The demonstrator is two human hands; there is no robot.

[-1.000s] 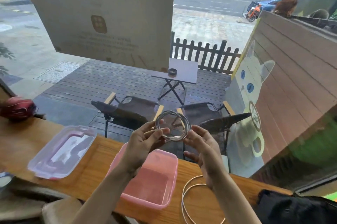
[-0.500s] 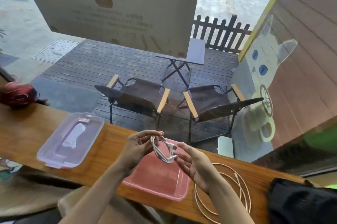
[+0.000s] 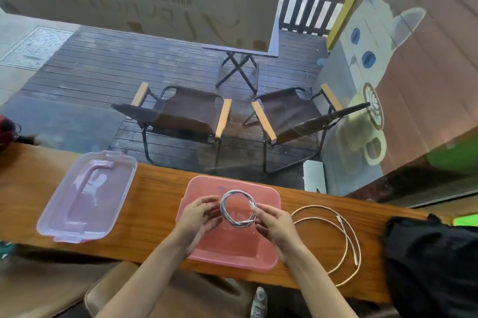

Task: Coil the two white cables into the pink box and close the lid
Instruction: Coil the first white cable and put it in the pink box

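A pink box [image 3: 240,253] stands open on the wooden counter [image 3: 155,188]. Over its middle I hold a small coil of white cable [image 3: 234,197]. My left hand [image 3: 198,217] grips the coil's left side and my right hand [image 3: 274,222] pinches its right side near a plug. A second white cable [image 3: 345,235] lies in loose loops on the counter just right of the box. The clear purple lid [image 3: 88,196] rests upside down on the counter, well left of the box.
A black bag [image 3: 432,260] sits at the counter's right end, close to the loose cable. A red object [image 3: 6,131] is at the far left edge. A window runs right behind the counter, with chairs outside. A stool [image 3: 116,289] is below the counter.
Both hands have lowered the coiled cable from chest height down to just above the open box. The view has tilted down, so the second cable and lid now show fully.
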